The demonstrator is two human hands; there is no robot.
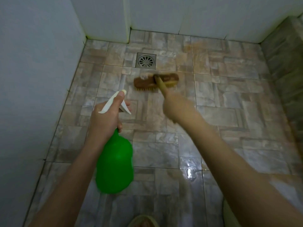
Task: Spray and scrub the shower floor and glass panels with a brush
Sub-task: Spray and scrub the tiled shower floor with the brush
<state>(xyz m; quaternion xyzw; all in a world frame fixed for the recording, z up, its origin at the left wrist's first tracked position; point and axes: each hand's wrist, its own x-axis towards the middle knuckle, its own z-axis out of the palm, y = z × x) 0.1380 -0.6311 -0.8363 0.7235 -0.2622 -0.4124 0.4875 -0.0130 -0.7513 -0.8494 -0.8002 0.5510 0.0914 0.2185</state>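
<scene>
A brown scrub brush (156, 81) with pale bristles lies bristles-down on the tiled shower floor (229, 99), just below the drain. My right hand (177, 106) grips its wooden handle (161, 85) and looks motion-blurred. My left hand (106, 117) grips the neck of a green spray bottle (114, 163) with a white trigger head (113, 99), held above the floor left of the brush, nozzle pointing away from me. The floor is wet and shiny near me.
A square metal drain (146, 60) sits in the floor near the far wall. White tiled walls (32, 79) close the left and far sides; a stone-look raised edge (285, 76) runs along the right. A sandalled foot (144, 221) shows at the bottom.
</scene>
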